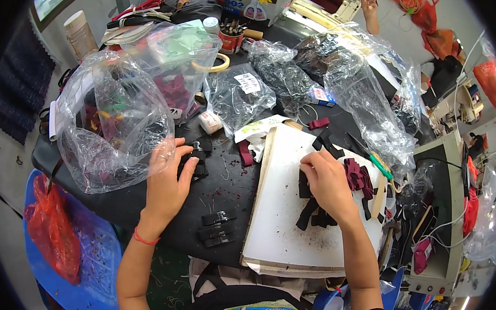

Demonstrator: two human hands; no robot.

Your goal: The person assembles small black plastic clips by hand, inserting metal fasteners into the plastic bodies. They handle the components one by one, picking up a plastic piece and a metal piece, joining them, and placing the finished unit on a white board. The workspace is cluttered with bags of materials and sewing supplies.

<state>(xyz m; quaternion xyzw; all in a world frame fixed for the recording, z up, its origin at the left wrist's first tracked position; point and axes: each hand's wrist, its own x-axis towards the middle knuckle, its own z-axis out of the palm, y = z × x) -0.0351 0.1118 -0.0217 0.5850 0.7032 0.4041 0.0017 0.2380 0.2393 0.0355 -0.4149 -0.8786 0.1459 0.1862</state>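
Observation:
My left hand (169,185) is at the table's left side, thumb and fingers curved around the edge of a small stack of black fabric pieces (201,153). Two similar black pieces with shiny metal parts (217,228) lie nearer to me. Over the white board (287,192), my right hand (327,181) is closed in a pinch on a black fabric strip (304,184); its fingertips partly hide the strip. Further black strips (314,213) lie beneath that hand. Maroon fabric pieces (357,176) sit just right of it, with green-handled scissors (380,167) beyond.
Clear plastic bags (115,123) crowd the table's back and left. A yellow tape roll (218,63), a tin of tools (231,39) and a white spool (210,122) stand among them. At the left is a blue chair (103,255) with a red bag (54,235). Another person's hand (369,5) shows at the back right.

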